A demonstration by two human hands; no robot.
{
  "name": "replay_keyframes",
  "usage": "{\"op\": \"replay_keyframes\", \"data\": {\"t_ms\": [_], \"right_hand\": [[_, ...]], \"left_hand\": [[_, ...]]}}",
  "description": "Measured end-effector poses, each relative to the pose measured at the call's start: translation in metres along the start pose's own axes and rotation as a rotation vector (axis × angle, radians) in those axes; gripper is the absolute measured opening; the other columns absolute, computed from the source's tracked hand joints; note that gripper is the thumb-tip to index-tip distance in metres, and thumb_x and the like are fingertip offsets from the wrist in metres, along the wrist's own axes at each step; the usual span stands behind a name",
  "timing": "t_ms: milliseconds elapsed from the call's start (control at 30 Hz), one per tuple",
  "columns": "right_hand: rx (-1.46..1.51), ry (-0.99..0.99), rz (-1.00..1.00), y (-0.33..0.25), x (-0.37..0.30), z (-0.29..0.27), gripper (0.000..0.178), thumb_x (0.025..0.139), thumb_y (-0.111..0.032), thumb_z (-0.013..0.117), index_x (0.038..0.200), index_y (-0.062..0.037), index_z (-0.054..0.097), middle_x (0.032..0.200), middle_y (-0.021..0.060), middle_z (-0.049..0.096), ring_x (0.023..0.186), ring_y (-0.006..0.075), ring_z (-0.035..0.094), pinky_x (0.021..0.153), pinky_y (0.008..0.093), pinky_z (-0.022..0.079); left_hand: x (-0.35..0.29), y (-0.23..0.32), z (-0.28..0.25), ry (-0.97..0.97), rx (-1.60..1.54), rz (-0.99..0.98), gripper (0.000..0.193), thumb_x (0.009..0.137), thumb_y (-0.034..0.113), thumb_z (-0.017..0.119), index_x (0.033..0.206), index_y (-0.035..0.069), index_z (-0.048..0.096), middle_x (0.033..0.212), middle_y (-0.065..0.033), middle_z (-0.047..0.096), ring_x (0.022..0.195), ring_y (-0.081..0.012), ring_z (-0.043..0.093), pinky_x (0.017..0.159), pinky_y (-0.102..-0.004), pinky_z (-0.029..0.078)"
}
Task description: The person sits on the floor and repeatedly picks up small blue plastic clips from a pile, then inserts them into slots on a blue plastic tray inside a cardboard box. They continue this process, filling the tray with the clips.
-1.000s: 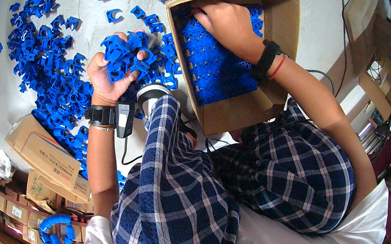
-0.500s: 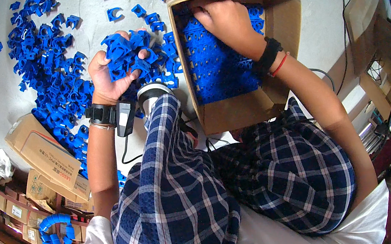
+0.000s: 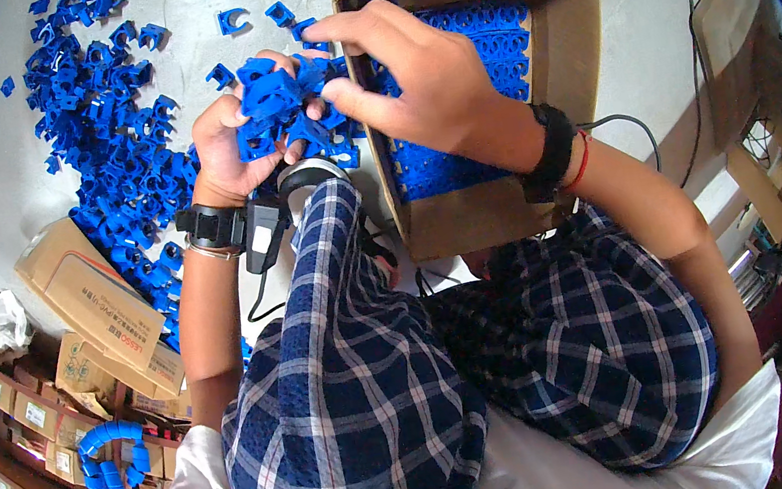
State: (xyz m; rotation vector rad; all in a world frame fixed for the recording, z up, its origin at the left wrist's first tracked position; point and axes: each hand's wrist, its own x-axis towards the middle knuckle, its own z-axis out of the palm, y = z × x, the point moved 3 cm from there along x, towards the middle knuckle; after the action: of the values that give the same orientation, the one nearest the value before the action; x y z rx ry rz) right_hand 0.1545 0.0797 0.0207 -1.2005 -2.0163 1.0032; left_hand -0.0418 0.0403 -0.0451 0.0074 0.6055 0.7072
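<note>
My left hand [image 3: 223, 151] grips a bunch of blue plastic pipe clips [image 3: 271, 97], its fingers curled around them from below and behind. My right hand [image 3: 439, 77] is over the left wall of an open cardboard box [image 3: 571, 40]. Its thumb and fingers are apart and point left toward the bunch, with nothing seen between them. Inside the box, more blue pipe clips [image 3: 494, 39] lie in tidy rows; my right hand and forearm hide some of them.
A large loose heap of pipe clips [image 3: 99, 151] spreads over the pale floor at the left. Single clips [image 3: 232, 21] lie beyond my left hand. A cardboard carton [image 3: 89, 290] and shelves of small boxes [image 3: 37, 414] stand at the left. A black cable [image 3: 690, 28] runs along the right.
My right hand has come up out of the box and moved left toward the bunch, its fingers opening out. My left hand has shifted slightly right with its clips.
</note>
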Motion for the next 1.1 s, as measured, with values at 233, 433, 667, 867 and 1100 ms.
{"op": "replay_keyframes", "data": {"t_ms": [233, 433, 667, 867, 1100], "right_hand": [[-0.001, -0.094, -0.14, -0.011, 0.009, 0.013, 0.029, 0.082, -0.023, 0.07, 0.108, -0.0122, 0.064, 0.096, 0.0062, 0.062, 0.079, 0.025, 0.065, 0.064, 0.0328, 0.054], [0.088, -0.092, -0.054, -0.011, 0.013, 0.019, 0.021, 0.082, -0.021, 0.069, 0.097, -0.0097, 0.061, 0.091, 0.0085, 0.062, 0.079, 0.0292, 0.065, 0.064, 0.0367, 0.053], [0.088, -0.188, -0.017, -0.01, 0.014, 0.019, 0.027, 0.083, -0.018, 0.072, 0.106, -0.008, 0.061, 0.098, 0.01, 0.067, 0.083, 0.0303, 0.067, 0.068, 0.0348, 0.054], [0.133, -0.091, -0.023, -0.007, 0.012, 0.021, 0.022, 0.085, -0.017, 0.067, 0.105, -0.0091, 0.059, 0.092, 0.0109, 0.064, 0.079, 0.0301, 0.065, 0.067, 0.0367, 0.054], [0.203, -0.126, -0.042, -0.006, 0.01, 0.015, 0.024, 0.087, -0.013, 0.064, 0.11, -0.0095, 0.059, 0.099, 0.0115, 0.061, 0.086, 0.0328, 0.064, 0.071, 0.0377, 0.055]], "left_hand": [[-0.006, -0.007, -0.009, 0.079, -0.028, -0.071, 0.058, 0.073, 0.028, 0.055, 0.126, 0.006, 0.049, 0.101, -0.0167, 0.065, 0.073, -0.0283, 0.066, 0.055, -0.0365, 0.057], [-0.006, -0.004, -0.019, 0.121, -0.096, -0.018, 0.049, 0.083, 0.033, 0.055, 0.124, 0.006, 0.053, 0.11, -0.0141, 0.064, 0.08, -0.0259, 0.067, 0.053, -0.0366, 0.057], [-0.007, -0.007, -0.016, 0.142, 0.041, -0.002, 0.047, 0.091, 0.038, 0.06, 0.125, 0.006, 0.051, 0.103, -0.0117, 0.063, 0.079, -0.0214, 0.066, 0.054, -0.0313, 0.057], [-0.005, -0.003, -0.014, 0.199, 0.185, -0.022, 0.045, 0.091, 0.033, 0.063, 0.124, 0.004, 0.052, 0.099, -0.0085, 0.063, 0.078, -0.0148, 0.064, 0.054, -0.0258, 0.055], [-0.004, -0.003, -0.006, 0.256, 0.253, -0.055, 0.042, 0.092, 0.034, 0.061, 0.119, 0.001, 0.055, 0.097, -0.0098, 0.063, 0.074, -0.0145, 0.064, 0.052, -0.0243, 0.055]]}}
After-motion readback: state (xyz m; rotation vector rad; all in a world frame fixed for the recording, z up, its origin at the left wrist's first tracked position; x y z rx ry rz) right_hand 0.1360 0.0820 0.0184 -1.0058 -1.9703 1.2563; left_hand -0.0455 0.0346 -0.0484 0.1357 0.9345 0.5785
